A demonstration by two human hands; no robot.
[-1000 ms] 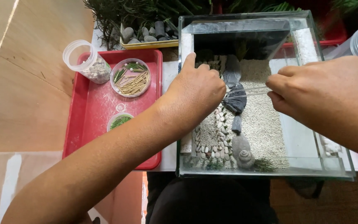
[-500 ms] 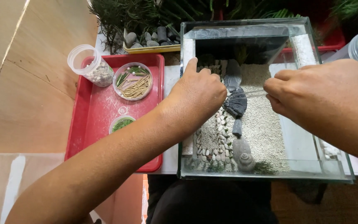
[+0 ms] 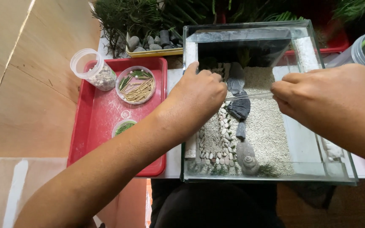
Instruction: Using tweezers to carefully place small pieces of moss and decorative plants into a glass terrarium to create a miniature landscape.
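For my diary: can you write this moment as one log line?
left hand: inside glass tank, over pebbles | right hand: pinching clear strip | red tray: beside tank

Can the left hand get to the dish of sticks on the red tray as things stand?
Probably yes. The left hand is inside the glass tank, whose top is open, and the dish of sticks sits uncovered on the red tray beside it.

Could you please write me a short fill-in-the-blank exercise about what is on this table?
1. Both hands, left hand and right hand, are over a glass ____ with sand in it.
2. The tray left of it is ____ in colour.
3. A line of dark stones runs beside a path of pale ____.

Missing words: tank; red; pebbles
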